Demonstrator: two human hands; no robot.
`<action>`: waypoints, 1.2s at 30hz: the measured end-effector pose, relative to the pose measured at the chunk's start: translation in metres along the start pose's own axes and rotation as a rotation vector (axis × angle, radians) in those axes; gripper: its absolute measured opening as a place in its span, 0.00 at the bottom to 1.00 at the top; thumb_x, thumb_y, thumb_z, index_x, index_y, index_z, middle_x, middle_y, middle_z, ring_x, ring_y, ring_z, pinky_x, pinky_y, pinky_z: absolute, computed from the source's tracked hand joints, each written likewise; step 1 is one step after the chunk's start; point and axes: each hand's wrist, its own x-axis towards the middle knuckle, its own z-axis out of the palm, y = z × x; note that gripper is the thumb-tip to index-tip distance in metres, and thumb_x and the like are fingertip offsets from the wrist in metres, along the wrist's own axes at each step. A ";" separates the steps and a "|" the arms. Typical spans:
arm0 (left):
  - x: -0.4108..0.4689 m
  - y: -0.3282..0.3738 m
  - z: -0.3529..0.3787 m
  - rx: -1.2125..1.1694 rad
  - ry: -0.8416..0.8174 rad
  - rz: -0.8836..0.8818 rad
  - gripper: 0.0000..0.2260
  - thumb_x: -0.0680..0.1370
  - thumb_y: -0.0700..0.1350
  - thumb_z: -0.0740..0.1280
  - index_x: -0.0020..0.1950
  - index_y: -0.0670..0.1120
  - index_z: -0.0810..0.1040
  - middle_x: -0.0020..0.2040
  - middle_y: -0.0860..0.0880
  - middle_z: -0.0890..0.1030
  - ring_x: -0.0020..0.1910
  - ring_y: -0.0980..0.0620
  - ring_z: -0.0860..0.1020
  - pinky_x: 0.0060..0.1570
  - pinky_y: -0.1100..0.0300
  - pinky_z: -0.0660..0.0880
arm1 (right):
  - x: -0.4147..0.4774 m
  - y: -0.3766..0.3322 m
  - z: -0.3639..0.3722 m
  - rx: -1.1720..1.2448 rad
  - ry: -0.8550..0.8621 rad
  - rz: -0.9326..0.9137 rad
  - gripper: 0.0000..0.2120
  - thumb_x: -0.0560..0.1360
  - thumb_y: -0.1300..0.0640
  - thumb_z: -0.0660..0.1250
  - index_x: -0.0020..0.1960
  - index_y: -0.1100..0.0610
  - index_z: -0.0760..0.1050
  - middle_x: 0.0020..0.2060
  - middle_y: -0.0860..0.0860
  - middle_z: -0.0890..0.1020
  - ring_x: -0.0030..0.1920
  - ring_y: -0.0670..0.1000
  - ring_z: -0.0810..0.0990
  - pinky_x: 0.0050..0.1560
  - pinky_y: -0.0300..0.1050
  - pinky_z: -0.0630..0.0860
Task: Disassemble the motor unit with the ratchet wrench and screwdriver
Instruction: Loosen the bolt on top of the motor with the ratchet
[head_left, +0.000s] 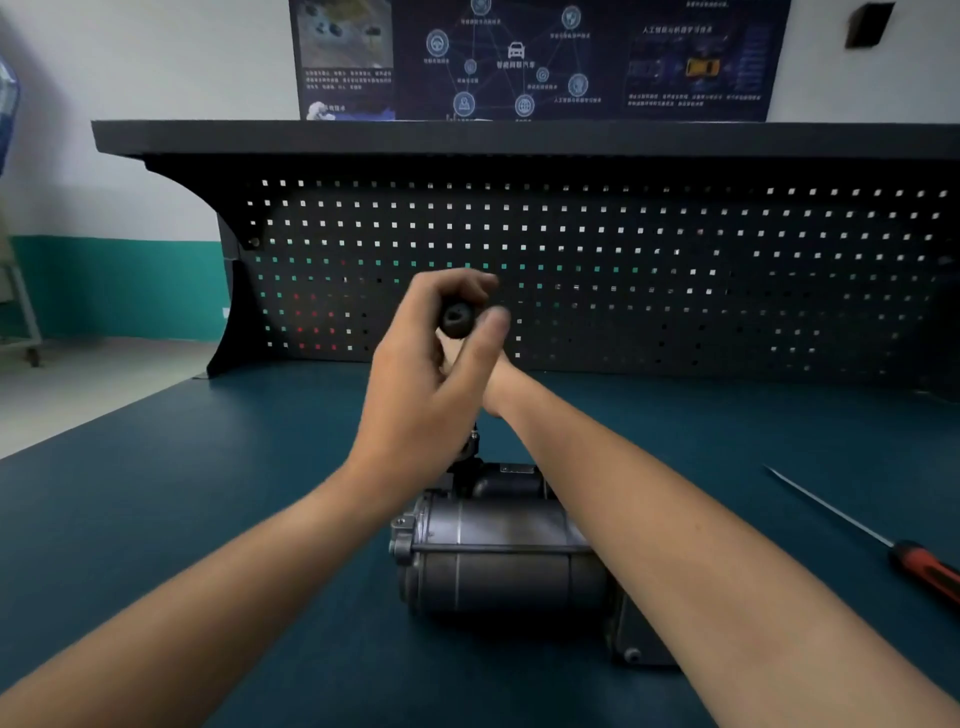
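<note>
Head view, nearest first: two bare forearms reach in from the near edge and meet over the middle of the bench (197, 499), which has a dark teal top.

Motor unit (493, 561): grey metal cylinder lying on its side at near centre, between the forearms. The right forearm crosses over its right end.

Screwdriver (922, 566): lies flat on the bench well to the right of the motor unit. Its red and black handle is nearer and its thin shaft points far-left. Nothing touches it.

Ratchet wrench (457, 318): stands up from the far top of the motor unit, its black handle end facing the camera. The lower part is mostly hidden by the hands.

Left hand (431, 374): raised above the motor unit, fingers and thumb curled round the wrench handle.

Right hand (496, 382): tucked directly behind the left, almost fully hidden. Cannot tell whether it grasps anything.

Farther back: black pegboard (675, 260) rising from the far edge of the bench, a dark shelf (467, 137) along its top, then a dark blue poster (519, 57) on the white wall.
</note>
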 end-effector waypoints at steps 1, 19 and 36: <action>0.005 -0.002 0.000 0.013 -0.039 0.017 0.04 0.74 0.51 0.60 0.47 0.58 0.69 0.50 0.60 0.77 0.51 0.60 0.76 0.53 0.63 0.73 | 0.000 0.002 -0.004 0.043 0.021 -0.007 0.16 0.81 0.56 0.48 0.36 0.56 0.63 0.31 0.54 0.66 0.31 0.49 0.64 0.35 0.44 0.63; 0.089 -0.091 -0.008 -0.971 0.478 -0.724 0.16 0.82 0.55 0.53 0.42 0.46 0.70 0.31 0.51 0.80 0.31 0.53 0.81 0.32 0.60 0.78 | 0.008 0.009 -0.025 0.243 -0.157 0.057 0.23 0.79 0.54 0.53 0.26 0.57 0.60 0.15 0.46 0.57 0.16 0.45 0.53 0.23 0.33 0.51; 0.047 -0.054 -0.008 -0.416 -0.007 -0.074 0.09 0.79 0.47 0.54 0.49 0.47 0.72 0.45 0.56 0.83 0.50 0.56 0.80 0.49 0.62 0.76 | 0.005 0.017 -0.030 0.302 -0.151 0.037 0.23 0.79 0.56 0.52 0.25 0.56 0.62 0.16 0.49 0.60 0.17 0.45 0.58 0.21 0.33 0.55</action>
